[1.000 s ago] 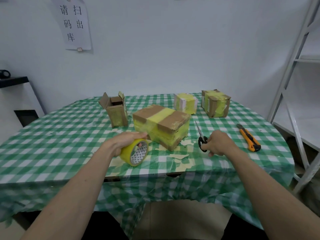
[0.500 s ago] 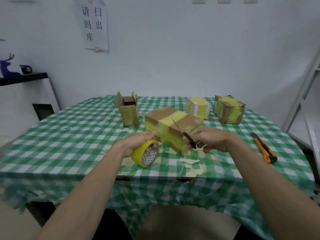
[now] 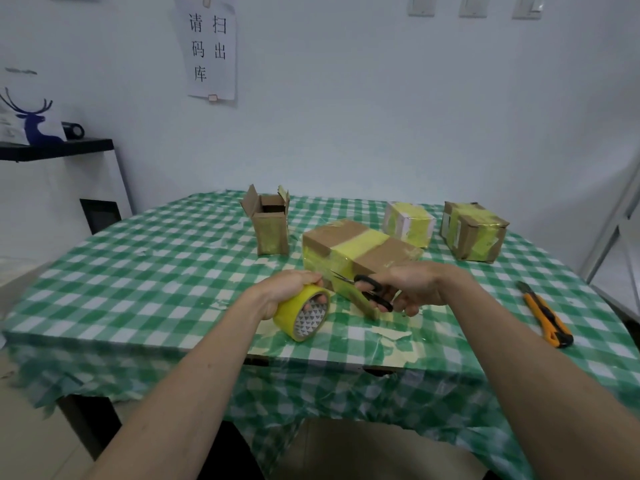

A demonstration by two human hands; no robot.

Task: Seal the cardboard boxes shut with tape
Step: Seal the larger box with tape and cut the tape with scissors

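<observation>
Cut pending: scissors at the tape span, near face of box.

My left hand grips the yellow tape roll; my right hand clamps the black-handled scissors, blades pointing left toward the roll, long axis crosswise. Just behind lies the taped brown cardboard box, long axis running left-right; farther back, an open small cardboard box is untaped.

We see the left hand wrapped around a yellow tape roll on the checked bench, while the right hand holds black scissors, blades pointing at the taped cardboard box. An orange knife lies well apart, right.
</observation>
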